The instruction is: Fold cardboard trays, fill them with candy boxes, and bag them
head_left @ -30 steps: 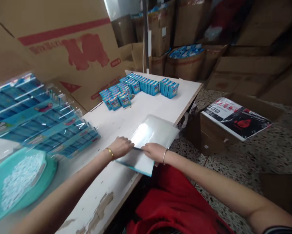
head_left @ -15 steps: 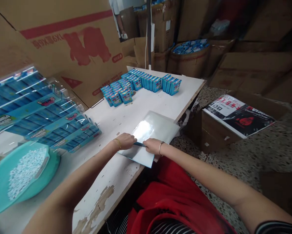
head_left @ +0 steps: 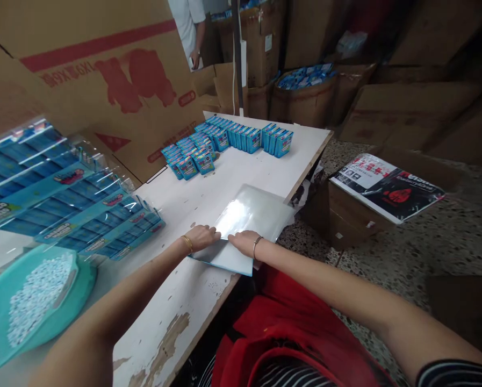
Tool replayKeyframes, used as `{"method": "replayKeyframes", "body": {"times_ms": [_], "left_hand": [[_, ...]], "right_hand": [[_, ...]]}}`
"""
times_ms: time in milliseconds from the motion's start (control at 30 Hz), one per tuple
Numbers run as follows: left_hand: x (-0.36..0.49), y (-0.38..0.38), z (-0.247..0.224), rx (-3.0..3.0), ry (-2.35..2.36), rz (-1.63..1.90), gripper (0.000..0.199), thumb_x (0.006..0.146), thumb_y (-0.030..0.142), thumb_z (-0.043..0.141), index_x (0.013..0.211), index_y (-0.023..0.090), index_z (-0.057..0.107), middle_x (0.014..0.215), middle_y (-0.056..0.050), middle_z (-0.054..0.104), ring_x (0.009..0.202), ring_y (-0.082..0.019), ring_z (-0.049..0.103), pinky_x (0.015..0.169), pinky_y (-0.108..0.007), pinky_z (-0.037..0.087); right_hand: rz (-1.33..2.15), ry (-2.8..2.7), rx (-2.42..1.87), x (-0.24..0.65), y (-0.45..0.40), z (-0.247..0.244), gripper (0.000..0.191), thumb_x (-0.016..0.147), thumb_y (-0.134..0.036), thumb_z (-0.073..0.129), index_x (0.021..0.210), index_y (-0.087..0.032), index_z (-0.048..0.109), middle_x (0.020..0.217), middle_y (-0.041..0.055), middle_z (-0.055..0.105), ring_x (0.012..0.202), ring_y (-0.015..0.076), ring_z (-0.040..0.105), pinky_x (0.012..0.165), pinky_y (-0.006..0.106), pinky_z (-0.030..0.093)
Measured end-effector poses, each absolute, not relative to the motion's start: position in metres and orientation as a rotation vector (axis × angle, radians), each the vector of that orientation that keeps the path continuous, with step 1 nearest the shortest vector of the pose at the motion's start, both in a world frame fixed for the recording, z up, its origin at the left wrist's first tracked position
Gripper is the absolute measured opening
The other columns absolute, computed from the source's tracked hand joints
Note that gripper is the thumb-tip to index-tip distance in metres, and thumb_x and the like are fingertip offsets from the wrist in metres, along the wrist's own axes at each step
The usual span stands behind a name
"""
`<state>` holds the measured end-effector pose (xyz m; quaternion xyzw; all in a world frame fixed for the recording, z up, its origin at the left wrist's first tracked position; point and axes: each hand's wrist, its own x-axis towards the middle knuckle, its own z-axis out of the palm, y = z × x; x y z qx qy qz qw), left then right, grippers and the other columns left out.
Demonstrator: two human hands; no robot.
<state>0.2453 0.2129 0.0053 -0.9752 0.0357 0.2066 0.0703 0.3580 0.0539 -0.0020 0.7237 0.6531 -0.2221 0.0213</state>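
Note:
Both of my hands work on a white card sheet (head_left: 235,258) with a thin blue edge, at the table's near edge. My left hand (head_left: 203,237) is closed on the card's far edge, fingers pressed together. Right beside it, my right hand (head_left: 244,243) pinches the same edge. The card lies partly over a glossy, clear plastic sheet or stack of sheets (head_left: 257,207), which reflects the light. My fingers hide part of the edge between them.
Rows of small blue packets (head_left: 228,135) stand toward the table's far end. At left are stacked blue display boxes (head_left: 75,199) and a turquoise basin (head_left: 83,290) of small white-and-blue pieces. A carton (head_left: 349,215) stands right of the table; a person (head_left: 190,32) is behind.
The blue strip that showed between my hands is now out of sight, and the card's edge lies flatter. My hands are slightly lower and left in view. The person behind shows more.

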Motion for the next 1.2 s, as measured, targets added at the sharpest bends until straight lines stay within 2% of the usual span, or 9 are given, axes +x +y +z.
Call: {"method": "replayKeyframes", "body": {"times_ms": [167, 300, 367, 500, 633, 767, 867, 1067, 1200], "left_hand": [[0.244, 0.213, 0.034, -2.853, 0.175, 0.52, 0.026, 0.085, 0.005, 0.039, 0.099, 0.019, 0.056, 0.086, -0.008, 0.061, 0.074, -0.017, 0.058, 0.062, -0.027, 0.045], [0.274, 0.208, 0.063, -2.824, 0.28, 0.461, 0.037, 0.083, 0.0, 0.039, 0.111, 0.019, 0.054, 0.087, -0.008, 0.063, 0.076, -0.018, 0.06, 0.062, -0.027, 0.046], [0.305, 0.205, 0.078, -2.886, 0.356, 0.399, 0.039, 0.083, 0.003, 0.043, 0.116, 0.019, 0.052, 0.093, -0.009, 0.064, 0.082, -0.019, 0.062, 0.068, -0.029, 0.048], [0.401, 0.211, 0.103, -3.158, 0.394, -0.085, 0.039, 0.086, 0.028, 0.052, 0.124, 0.019, 0.049, 0.12, -0.011, 0.059, 0.111, -0.021, 0.054, 0.094, -0.034, 0.045], [0.534, 0.228, 0.098, -3.234, 0.029, -0.52, 0.055, 0.085, 0.048, 0.051, 0.129, 0.016, 0.046, 0.131, -0.015, 0.051, 0.123, -0.026, 0.046, 0.104, -0.042, 0.037], [0.654, 0.245, 0.062, -3.177, -0.52, -0.28, 0.094, 0.071, 0.069, 0.054, 0.144, 0.017, 0.027, 0.152, -0.018, 0.021, 0.14, -0.038, 0.015, 0.11, -0.053, 0.019], [0.703, 0.252, 0.035, -3.097, -0.747, -0.052, 0.108, 0.064, 0.08, 0.048, 0.147, 0.018, 0.018, 0.155, -0.018, 0.007, 0.14, -0.044, 0.001, 0.108, -0.06, 0.009], [0.716, 0.239, 0.015, -2.948, -0.665, -0.128, 0.092, 0.069, 0.068, 0.051, 0.142, 0.017, 0.03, 0.148, -0.022, 0.026, 0.137, -0.042, 0.018, 0.107, -0.061, 0.002], [0.72, 0.233, 0.024, -3.037, -0.642, -0.146, 0.09, 0.062, 0.057, 0.065, 0.139, 0.021, 0.034, 0.135, -0.019, 0.04, 0.125, -0.04, 0.036, 0.102, -0.052, 0.027]], "right_hand": [[-0.604, 2.089, 2.28, 0.362, 0.043, 0.018, 0.036, 0.088, -0.01, 0.036, 0.12, -0.016, 0.051, 0.108, 0.013, 0.066, 0.094, 0.0228, 0.065, 0.071, 0.031, 0.047], [-0.718, 2.253, 2.345, 0.392, 0.021, 0.032, 0.051, 0.089, -0.018, 0.039, 0.139, -0.014, 0.032, 0.115, 0.0136, 0.064, 0.097, 0.0216, 0.064, 0.076, 0.031, 0.048], [-0.78, 2.26, 2.492, 0.417, 0.008, 0.031, 0.055, 0.089, -0.019, 0.037, 0.142, -0.011, 0.027, 0.12, 0.0162, 0.061, 0.103, 0.0222, 0.061, 0.083, 0.032, 0.047], [-0.702, 1.882, 3.063, 0.485, -0.017, 0.005, 0.054, 0.089, -0.016, 0.03, 0.143, -0.007, 0.028, 0.131, 0.018, 0.053, 0.117, 0.0219, 0.054, 0.097, 0.035, 0.042], [-0.55, 1.319, 3.628, 0.555, -0.027, -0.033, 0.052, 0.088, -0.019, 0.028, 0.138, -0.009, 0.039, 0.134, 0.0169, 0.051, 0.125, 0.0223, 0.047, 0.106, 0.041, 0.036], [-0.477, 0.945, 3.98, 0.6, -0.015, -0.063, 0.055, 0.086, -0.024, 0.03, 0.138, -0.009, 0.041, 0.135, 0.0151, 0.049, 0.128, 0.023, 0.043, 0.11, 0.042, 0.03], [-0.59, 0.779, 4.078, 0.616, -0.005, -0.08, 0.058, 0.087, -0.031, 0.032, 0.141, -0.01, 0.037, 0.139, 0.0132, 0.046, 0.131, 0.0223, 0.04, 0.111, 0.038, 0.028], [-0.713, 0.763, 4.119, 0.628, -0.005, -0.092, 0.059, 0.087, -0.039, 0.034, 0.142, -0.016, 0.036, 0.136, 0.0105, 0.045, 0.133, 0.0213, 0.036, 0.112, 0.036, 0.026], [-0.892, 0.707, 4.074, 0.634, -0.003, -0.082, 0.061, 0.086, -0.031, 0.036, 0.144, -0.013, 0.031, 0.14, 0.0124, 0.042, 0.133, 0.022, 0.035, 0.112, 0.037, 0.024]]}}
